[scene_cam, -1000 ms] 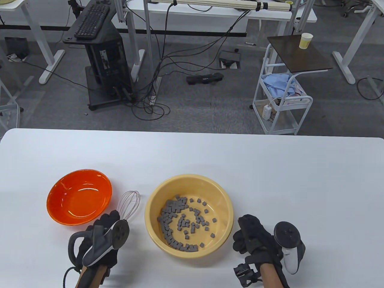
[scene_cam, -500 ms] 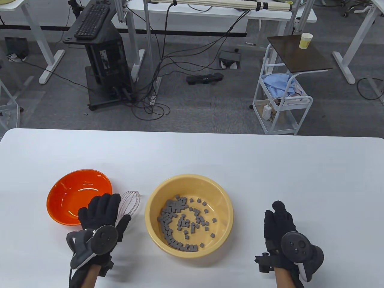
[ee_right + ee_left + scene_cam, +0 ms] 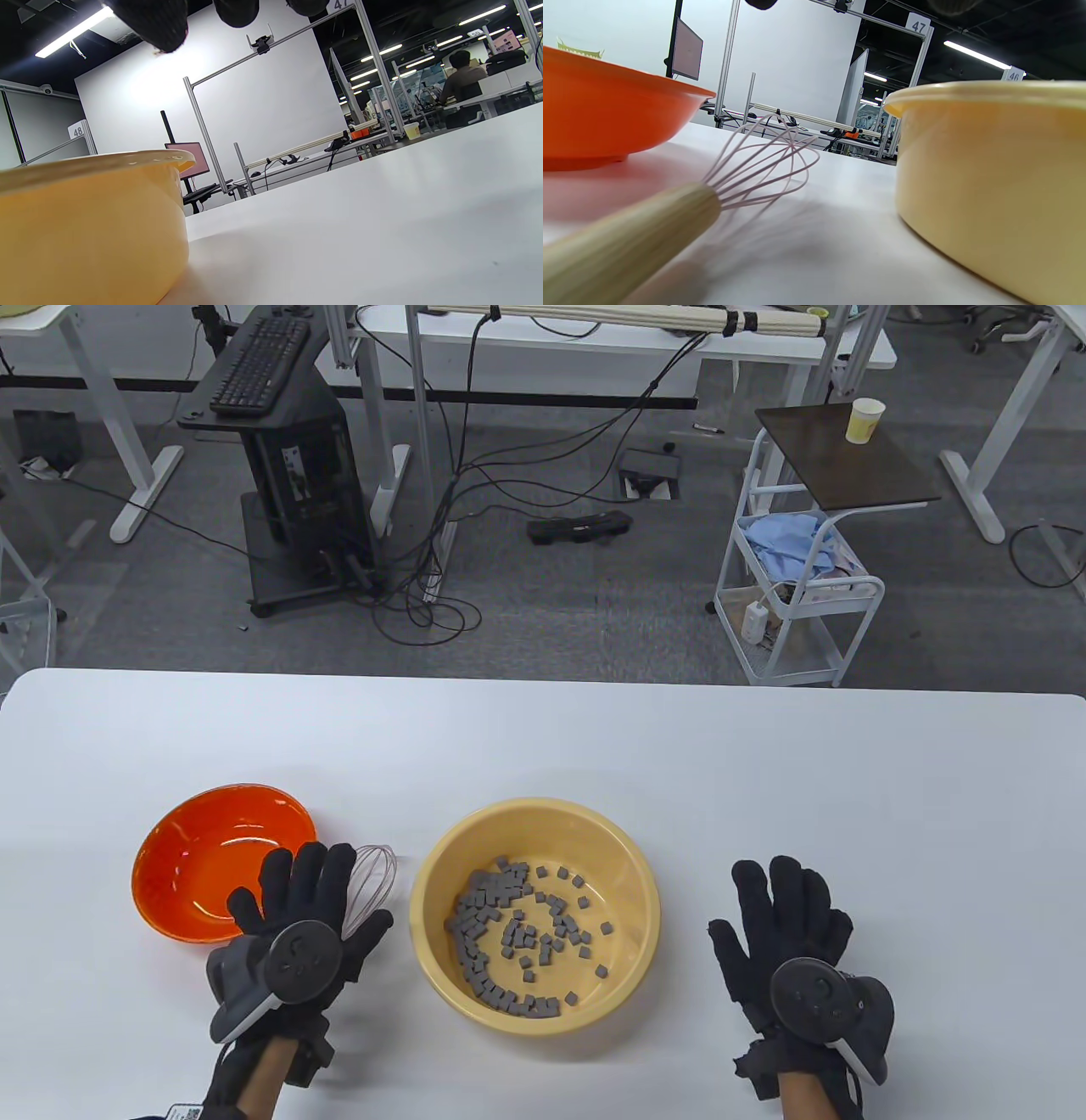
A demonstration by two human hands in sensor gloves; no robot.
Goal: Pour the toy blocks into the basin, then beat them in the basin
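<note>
Table view: the left hand [image 3: 297,916] lies palm-down with its grip apart, fingers straight and spread over the whisk [image 3: 371,882], whose handle is hidden beneath the glove; only the wire loops emerge beyond the fingertips. The right hand [image 3: 785,937] is likewise flat, its grip apart and holding nothing, resting on the white tabletop [image 3: 543,738] well to the right of the yellow basin [image 3: 433,916]. The basin stands between the two hands, just right of the left hand. The toy blocks [image 3: 517,929] (small grey cubes) lie inside it, crowded along the wall nearest the left hand and scattered toward the middle. The orange bowl [image 3: 212,857] sits ahead and to the left of the left hand, partly covered by its fingers.

Left wrist view: shows what the table view hides, namely the whisk's pale wooden handle [image 3: 623,245] lying flat on the tabletop under the hand. The long axis runs from beneath the palm forward, wire end pointing away from the wrist into the gap between bowl and basin. The blocks are concealed here behind the basin wall. Whether the palm touches the handle cannot be told.

Right wrist view: only the basin's outer wall, bare tabletop, and three dark fingertips [image 3: 152,21] at the top edge.
</note>
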